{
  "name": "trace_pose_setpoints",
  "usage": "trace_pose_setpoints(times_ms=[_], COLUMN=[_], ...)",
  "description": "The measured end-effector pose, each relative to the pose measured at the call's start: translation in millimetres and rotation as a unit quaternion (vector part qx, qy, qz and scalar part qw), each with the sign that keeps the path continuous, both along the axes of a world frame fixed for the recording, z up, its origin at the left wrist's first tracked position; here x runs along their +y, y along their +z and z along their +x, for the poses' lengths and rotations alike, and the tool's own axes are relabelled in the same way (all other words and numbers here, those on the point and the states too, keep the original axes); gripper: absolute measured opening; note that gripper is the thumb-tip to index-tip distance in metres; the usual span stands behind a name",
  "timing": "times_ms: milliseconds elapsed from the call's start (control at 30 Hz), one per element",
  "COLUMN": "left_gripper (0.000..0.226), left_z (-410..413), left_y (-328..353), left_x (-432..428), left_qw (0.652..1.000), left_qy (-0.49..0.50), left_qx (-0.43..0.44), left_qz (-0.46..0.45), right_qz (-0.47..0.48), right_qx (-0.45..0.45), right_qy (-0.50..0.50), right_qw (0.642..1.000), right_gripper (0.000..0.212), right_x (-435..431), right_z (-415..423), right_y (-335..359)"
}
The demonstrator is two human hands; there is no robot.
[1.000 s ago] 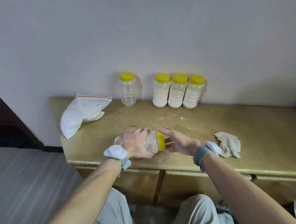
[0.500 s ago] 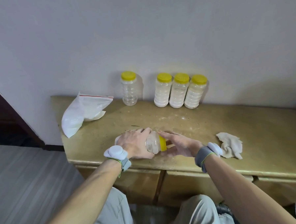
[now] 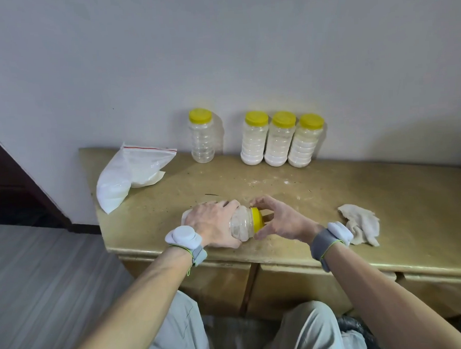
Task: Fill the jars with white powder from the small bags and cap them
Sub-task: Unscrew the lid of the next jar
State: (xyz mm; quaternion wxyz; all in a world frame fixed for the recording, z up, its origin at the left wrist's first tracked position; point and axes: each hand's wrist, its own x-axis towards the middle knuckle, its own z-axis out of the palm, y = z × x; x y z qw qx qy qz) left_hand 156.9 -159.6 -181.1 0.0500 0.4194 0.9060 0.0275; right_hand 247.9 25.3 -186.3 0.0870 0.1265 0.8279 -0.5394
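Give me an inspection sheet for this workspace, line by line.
Surface: tan table, with white powder specks.
Job's things: held jar tipped sideways, yellow cap on; three filled jars and one empty jar, all capped, by the wall; powder bag far left.
Clutter: crumpled rag at right.
Hands: left hand grips held jar; right hand grips yellow cap.
Cables: nothing seen.
Surroundings: grey wall, striped floor.

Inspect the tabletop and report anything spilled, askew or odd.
White powder specks dust the tabletop before the three filled jars: spillage. The lone capped jar looks empty. The held jar is sideways in the left hand; the right hand grips its cap.
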Motion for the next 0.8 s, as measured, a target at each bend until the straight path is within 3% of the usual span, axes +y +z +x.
trace_pose_setpoints(times_ms=[100,233,433,600,800], left_gripper=[0.070,0.070,0.077,0.078,0.075], left_z=[2.7,3.6,-5.3,-3.1,-2.2], left_y=[2.5,5.7,1.9,2.6,2.2], left_x=[0.3,1.0,-5.2,-5.2,-3.8], left_qw=[1.000,1.000,0.996,0.998,0.999], left_qy=[0.007,0.012,0.066,0.047,0.043], left_qx=[0.004,-0.005,-0.050,-0.022,-0.008], left_qz=[-0.008,-0.004,0.032,0.025,0.023], right_qz=[0.138,0.255,0.277,0.238,0.323], right_qx=[0.031,0.103,0.118,0.101,-0.012], right_qy=[0.016,0.029,-0.092,-0.247,-0.188], right_qw=[0.990,0.961,0.949,0.934,0.928], right_gripper=[0.087,0.079,0.075,0.066,0.065], right_x=[-3.6,-10.4,-3.1,18.2,24.6], right_z=[3.7,10.9,11.7,15.2,22.5], right_y=[-4.8,-10.2,-11.0,-20.4,-40.8])
